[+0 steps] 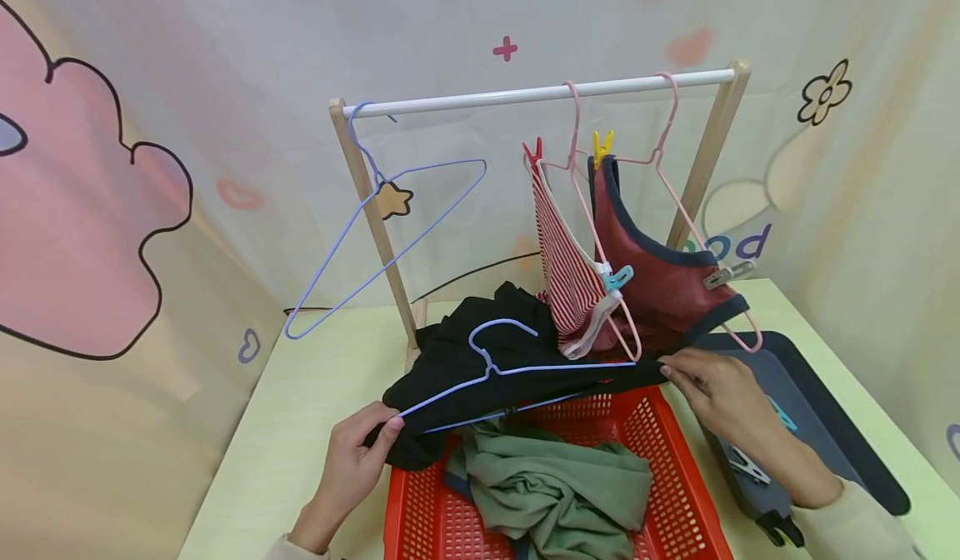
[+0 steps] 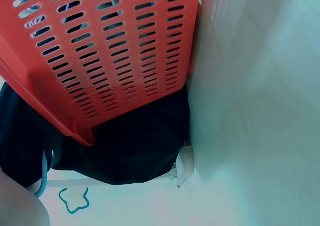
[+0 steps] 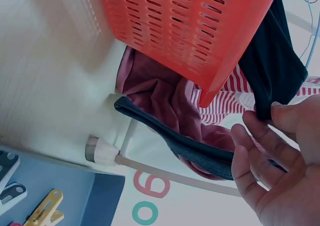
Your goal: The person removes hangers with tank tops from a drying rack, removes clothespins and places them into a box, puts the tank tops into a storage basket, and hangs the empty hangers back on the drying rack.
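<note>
A black garment (image 1: 450, 360) spreads across the far end of the red basket, with a blue hanger (image 1: 490, 368) lying over it. My left hand (image 1: 362, 443) pinches the garment together with the hanger's left end. At the other side, my right hand (image 1: 723, 385) pinches the garment's edge between thumb and forefinger, just beyond the hanger's right end. The right wrist view shows that dark cloth corner (image 3: 275, 86) drawn to a point at the fingertips. Below the hanger, a crumpled green garment (image 1: 555, 485) lies in the basket (image 1: 678, 460).
A white-barred rack (image 1: 480, 102) stands behind, bearing another blue hanger (image 1: 435, 227). Pink hangers there carry a red-striped garment (image 1: 558, 252) and a maroon garment (image 1: 645, 268), held by clothespins. A dark tray (image 1: 817, 402) with clothespins sits at the right.
</note>
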A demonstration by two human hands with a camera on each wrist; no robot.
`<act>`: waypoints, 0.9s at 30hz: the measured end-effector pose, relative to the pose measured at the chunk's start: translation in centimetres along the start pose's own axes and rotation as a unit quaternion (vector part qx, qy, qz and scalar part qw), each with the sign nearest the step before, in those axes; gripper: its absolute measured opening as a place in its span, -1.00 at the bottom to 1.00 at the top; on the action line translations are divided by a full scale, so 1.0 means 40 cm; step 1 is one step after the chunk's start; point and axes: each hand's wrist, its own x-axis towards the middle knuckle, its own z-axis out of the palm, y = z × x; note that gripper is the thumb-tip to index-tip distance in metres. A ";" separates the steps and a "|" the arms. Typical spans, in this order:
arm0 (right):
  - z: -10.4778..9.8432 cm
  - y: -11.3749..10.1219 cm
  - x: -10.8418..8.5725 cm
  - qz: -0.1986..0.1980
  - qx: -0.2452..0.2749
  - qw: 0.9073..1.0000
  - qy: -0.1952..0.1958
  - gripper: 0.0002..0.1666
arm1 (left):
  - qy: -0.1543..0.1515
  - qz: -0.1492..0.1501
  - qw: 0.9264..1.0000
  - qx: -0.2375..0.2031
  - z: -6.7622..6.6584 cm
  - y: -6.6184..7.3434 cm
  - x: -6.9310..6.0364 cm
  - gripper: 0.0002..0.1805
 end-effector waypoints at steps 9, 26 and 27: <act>0.007 -0.004 0.003 0.073 -0.002 0.997 -0.002 -0.83 | 0.007 0.002 1.000 -0.016 0.001 0.004 -0.008 -0.73; 0.009 -0.018 0.008 0.126 0.006 0.992 -0.006 -0.78 | 0.018 0.017 0.999 -0.025 -0.006 -0.001 -0.027 -0.70; 0.011 -0.020 0.005 0.112 0.010 0.994 -0.010 -0.80 | 0.019 0.019 0.999 -0.026 -0.005 -0.003 -0.028 -0.70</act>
